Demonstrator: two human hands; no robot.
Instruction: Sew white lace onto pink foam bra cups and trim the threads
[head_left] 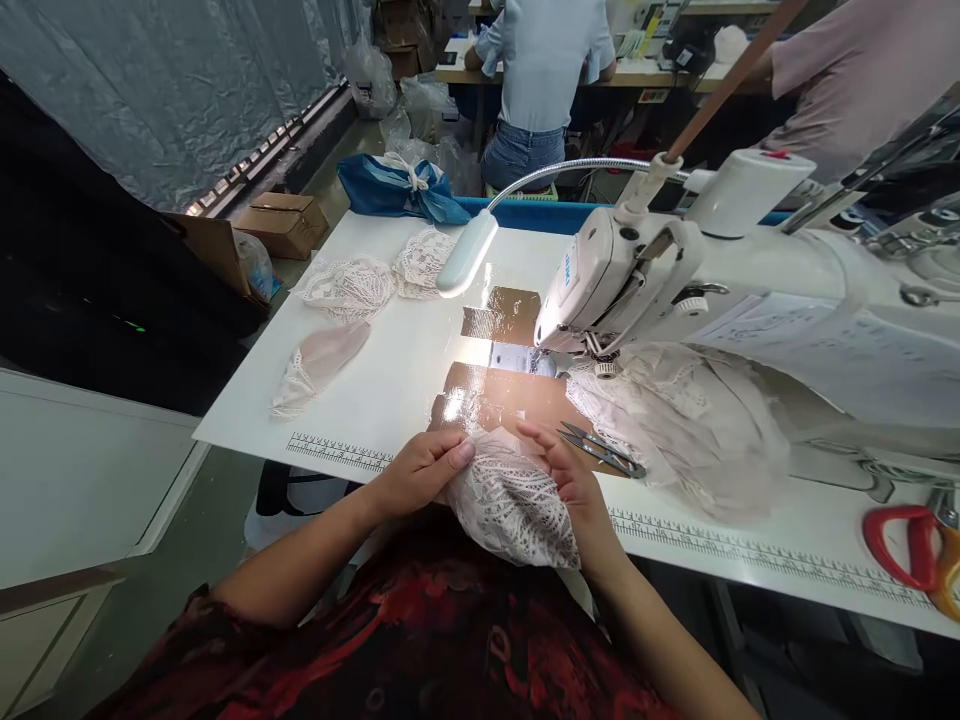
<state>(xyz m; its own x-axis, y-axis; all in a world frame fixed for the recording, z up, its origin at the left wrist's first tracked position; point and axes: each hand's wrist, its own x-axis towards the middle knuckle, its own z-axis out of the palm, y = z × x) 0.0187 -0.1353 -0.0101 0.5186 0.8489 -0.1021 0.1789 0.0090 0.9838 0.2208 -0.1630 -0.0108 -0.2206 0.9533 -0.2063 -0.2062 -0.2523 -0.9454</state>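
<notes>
My left hand is closed, pinching the left edge of a white lace piece at the table's near edge. My right hand rests on the right side of the same lace piece, fingers curled over its top edge. Small thread snips lie on the table just right of my right hand. A white sewing machine stands behind, with a heap of pale lace fabric under its head.
Several lace pieces lie at the far left of the white table. A gooseneck lamp shines over the middle. Red-handled scissors lie at the right edge. Two people work at benches behind; a blue bag and cardboard boxes sit far left.
</notes>
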